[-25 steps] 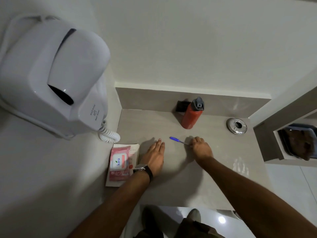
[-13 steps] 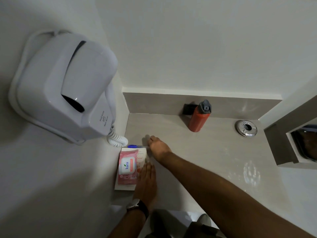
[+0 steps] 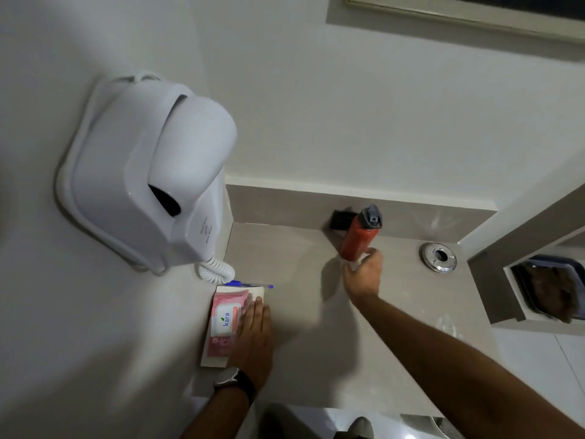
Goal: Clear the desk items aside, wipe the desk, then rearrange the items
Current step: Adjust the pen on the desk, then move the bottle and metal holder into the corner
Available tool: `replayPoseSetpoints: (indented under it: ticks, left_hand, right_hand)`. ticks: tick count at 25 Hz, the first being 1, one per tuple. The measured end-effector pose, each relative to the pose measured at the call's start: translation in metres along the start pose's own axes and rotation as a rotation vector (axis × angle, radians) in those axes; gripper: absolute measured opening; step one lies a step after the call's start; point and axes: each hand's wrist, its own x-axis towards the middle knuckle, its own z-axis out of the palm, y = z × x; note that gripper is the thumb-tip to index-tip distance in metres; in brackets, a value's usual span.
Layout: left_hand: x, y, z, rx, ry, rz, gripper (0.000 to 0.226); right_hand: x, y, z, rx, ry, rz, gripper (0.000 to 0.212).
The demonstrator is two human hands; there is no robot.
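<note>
A red bottle (image 3: 357, 240) with a grey cap stands near the back of the grey desk (image 3: 310, 312). My right hand (image 3: 364, 274) is at the bottle's base, fingers spread and curved around it, not closed. A pink wipes pack (image 3: 225, 321) lies on a white booklet (image 3: 218, 359) at the desk's left edge. My left hand (image 3: 253, 334) lies flat on the pack and booklet, a watch on its wrist. A blue pen (image 3: 248, 284) lies just behind the booklet.
A white wall-mounted hair dryer (image 3: 148, 185) with a coiled cord (image 3: 217, 270) hangs over the desk's left corner. A small black object (image 3: 340, 220) sits behind the bottle. A round metal fitting (image 3: 438, 257) is set in the desk at right. A recessed shelf (image 3: 544, 289) lies further right.
My right hand set the blue pen down behind the booklet, let it go, and moved right to the red bottle. My left hand moved onto the wipes pack.
</note>
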Motion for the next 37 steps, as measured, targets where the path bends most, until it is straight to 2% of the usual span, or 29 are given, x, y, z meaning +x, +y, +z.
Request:
replayPoseSetpoints:
  ticks: [2, 4, 5, 7, 10, 14, 20, 25, 31, 37]
  left_hand:
    - [0.007, 0.004, -0.014, -0.07, 0.005, 0.0, 0.078]
    - [0.02, 0.008, -0.029, -0.143, 0.043, 0.009, 0.088]
    - [0.027, 0.009, -0.035, -0.152, 0.08, 0.028, 0.086]
    - [0.039, 0.009, -0.044, -0.132, 0.133, 0.062, 0.08]
    - [0.045, 0.009, -0.052, -0.145, 0.109, 0.071, 0.081]
    - [0.042, 0.003, -0.053, -0.196, 0.091, 0.056, 0.081]
    - [0.081, -0.013, -0.068, -0.345, 0.128, -0.027, 0.084]
    - [0.103, -0.021, -0.073, -0.438, 0.112, -0.138, 0.087]
    - [0.098, -0.023, -0.059, -0.443, 0.111, -0.12, 0.082]
    - [0.09, -0.023, -0.055, -0.34, 0.08, -0.088, 0.08]
  right_hand:
    - [0.025, -0.005, -0.022, -0.048, 0.081, 0.014, 0.083]
    - [0.044, -0.016, -0.035, 0.011, 0.044, 0.053, 0.102]
    - [0.051, -0.02, -0.038, 0.067, -0.004, 0.071, 0.104]
    - [0.057, -0.026, -0.038, 0.136, -0.106, 0.075, 0.093]
    - [0.055, -0.031, -0.034, 0.1, -0.144, 0.058, 0.079]
    - [0.037, -0.054, -0.01, 0.133, -0.225, -0.031, 0.078]
    - [0.001, -0.128, 0.07, 0.16, -0.417, -0.182, 0.079]
    - [-0.006, -0.17, 0.116, 0.099, -0.383, -0.262, 0.07]
    - [-0.001, -0.177, 0.138, 0.081, -0.387, -0.277, 0.075]
    - [0.005, -0.175, 0.145, 0.109, -0.41, -0.238, 0.078]
